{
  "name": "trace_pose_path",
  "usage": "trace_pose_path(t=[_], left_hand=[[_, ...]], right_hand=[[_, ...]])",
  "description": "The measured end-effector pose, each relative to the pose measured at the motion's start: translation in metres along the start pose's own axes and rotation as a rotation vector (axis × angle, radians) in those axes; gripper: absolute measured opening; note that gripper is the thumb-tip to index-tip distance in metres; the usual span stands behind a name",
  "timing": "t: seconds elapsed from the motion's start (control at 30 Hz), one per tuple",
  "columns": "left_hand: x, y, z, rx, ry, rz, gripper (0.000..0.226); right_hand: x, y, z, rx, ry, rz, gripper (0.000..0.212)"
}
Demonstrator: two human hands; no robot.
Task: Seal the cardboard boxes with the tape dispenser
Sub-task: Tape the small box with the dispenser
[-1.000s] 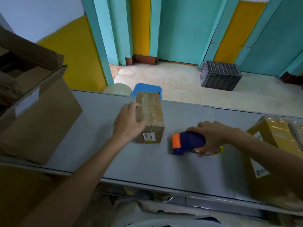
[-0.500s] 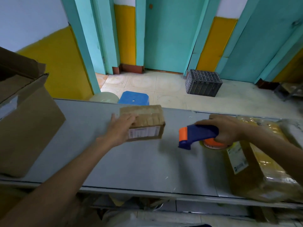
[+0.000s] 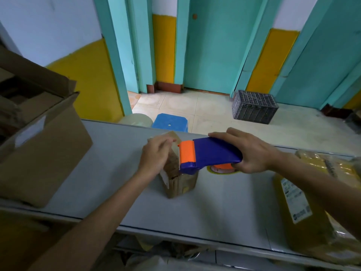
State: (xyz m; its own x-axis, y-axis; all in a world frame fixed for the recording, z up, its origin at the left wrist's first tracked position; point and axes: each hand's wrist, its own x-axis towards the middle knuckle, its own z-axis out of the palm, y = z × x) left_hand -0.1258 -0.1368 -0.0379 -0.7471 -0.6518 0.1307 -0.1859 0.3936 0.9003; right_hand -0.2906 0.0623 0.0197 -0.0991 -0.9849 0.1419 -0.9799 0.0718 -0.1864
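Note:
A small brown cardboard box (image 3: pixel 178 183) stands on the grey table (image 3: pixel 109 184) near its middle, tilted up on one edge. My left hand (image 3: pixel 156 156) grips the box's upper left side, fingers curled over its top. My right hand (image 3: pixel 248 151) holds the blue tape dispenser (image 3: pixel 213 152) by its body. The dispenser's orange front end (image 3: pixel 187 154) lies on the top of the box, right beside my left fingers. The tape roll (image 3: pixel 222 167) shows orange under the dispenser.
A large open cardboard box (image 3: pixel 39 145) fills the table's left end. A big parcel wrapped in yellow tape (image 3: pixel 320 196) lies at the right end. Beyond the table stand a blue stool (image 3: pixel 170 124), a pale round bin (image 3: pixel 136 119) and a dark plastic crate (image 3: pixel 254 107).
My left hand turned the small box and tipped it up on edge, nearer to me. My right hand lifted the dispenser off the table and brought it left onto the box.

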Motion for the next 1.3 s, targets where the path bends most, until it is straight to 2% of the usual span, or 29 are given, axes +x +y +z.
trace_pose_path(t=[0.07,0.13,0.2,0.37,0.43,0.5,0.57,0.63,0.67,0.7,0.77,0.83,0.93,1.03,1.07,1.1,1.17,1.2,1.3], left_hand=[[-0.007,0.017,-0.003,-0.558,-0.249,-0.387,0.027],[-0.009,0.02,-0.007,-0.723,-0.364,-0.52,0.037],[-0.009,0.021,-0.015,-0.755,-0.347,-0.506,0.041],[-0.011,0.022,-0.026,-0.556,-0.393,-0.373,0.029],[-0.013,0.02,-0.025,-0.516,-0.401,-0.353,0.03],[-0.013,0.017,-0.022,-0.593,-0.365,-0.377,0.029],[-0.011,0.007,-0.017,-0.574,-0.179,-0.401,0.025],[-0.014,-0.008,-0.011,-0.19,0.1,-0.338,0.022],[-0.02,-0.014,-0.007,0.0,0.169,-0.28,0.021],[-0.025,-0.018,-0.001,0.108,0.15,-0.215,0.028],[-0.037,-0.023,0.015,0.157,-0.021,-0.135,0.054],[-0.042,-0.021,0.023,0.212,-0.153,-0.061,0.064],[-0.036,-0.017,0.017,0.165,-0.195,0.015,0.06],[-0.028,-0.011,0.007,0.232,-0.025,0.077,0.037],[-0.026,-0.009,0.003,0.163,0.04,0.03,0.025],[-0.023,-0.002,-0.002,-0.005,0.055,-0.083,0.018],[-0.02,0.011,-0.009,-0.45,-0.117,-0.334,0.019],[-0.02,0.014,-0.012,-0.572,-0.22,-0.395,0.021],[-0.019,0.017,-0.015,-0.647,-0.33,-0.411,0.028]], right_hand=[[0.008,-0.002,0.002,0.01,0.016,-0.024,0.077],[0.016,-0.003,0.004,0.011,0.014,-0.028,0.081],[0.022,-0.006,0.005,-0.004,-0.002,0.0,0.086],[0.03,-0.01,0.007,-0.063,-0.12,0.028,0.094],[0.031,-0.012,0.005,-0.041,-0.089,0.019,0.088],[0.031,-0.011,0.001,-0.032,-0.028,-0.005,0.08],[0.029,-0.011,-0.004,-0.029,0.009,-0.011,0.077],[0.026,-0.01,-0.01,-0.037,0.036,-0.008,0.076],[0.026,-0.009,-0.013,-0.049,0.046,-0.009,0.076],[0.025,-0.009,-0.014,-0.062,0.053,-0.011,0.075],[0.025,-0.009,-0.015,-0.083,0.053,-0.012,0.075],[0.025,-0.011,-0.013,-0.113,0.047,-0.013,0.074],[0.024,-0.014,-0.012,-0.14,0.054,-0.023,0.073],[0.023,-0.014,-0.011,-0.115,0.044,-0.022,0.072],[0.023,-0.014,-0.01,-0.105,0.043,-0.019,0.071],[0.022,-0.014,-0.01,-0.095,0.044,-0.014,0.072],[0.023,-0.013,-0.009,-0.065,0.032,0.003,0.073],[0.023,-0.014,-0.009,-0.045,0.017,0.009,0.075],[0.023,-0.019,-0.011,0.053,-0.049,0.056,0.084]])
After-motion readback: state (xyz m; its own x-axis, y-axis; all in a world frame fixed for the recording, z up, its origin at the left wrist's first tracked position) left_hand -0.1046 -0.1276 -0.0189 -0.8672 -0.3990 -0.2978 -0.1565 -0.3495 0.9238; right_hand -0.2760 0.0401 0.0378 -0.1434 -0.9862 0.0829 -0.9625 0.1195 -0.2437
